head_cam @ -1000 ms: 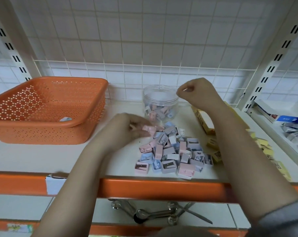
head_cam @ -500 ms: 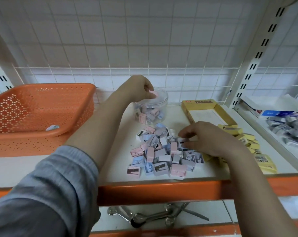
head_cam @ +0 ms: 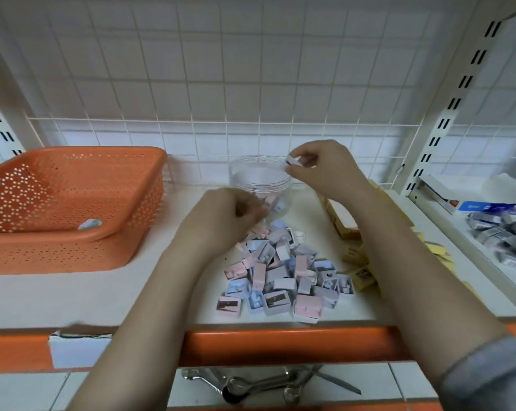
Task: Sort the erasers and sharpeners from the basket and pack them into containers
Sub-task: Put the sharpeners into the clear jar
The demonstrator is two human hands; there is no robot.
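The right hand (head_cam: 322, 170) pinches one pale sharpener (head_cam: 292, 160) over the clear jar (head_cam: 261, 185), which holds only a few. The left hand (head_cam: 224, 221), curled below it, perhaps grips another. Most sharpeners (head_cam: 283, 277) lie piled beneath both hands; yellow erasers (head_cam: 360, 271) wait right of them.

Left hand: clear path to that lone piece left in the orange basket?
Probably yes. The lone piece lies uncovered on the orange basket floor, the top is open, and nothing stands between it and the left hand, which only has to clear the rim.
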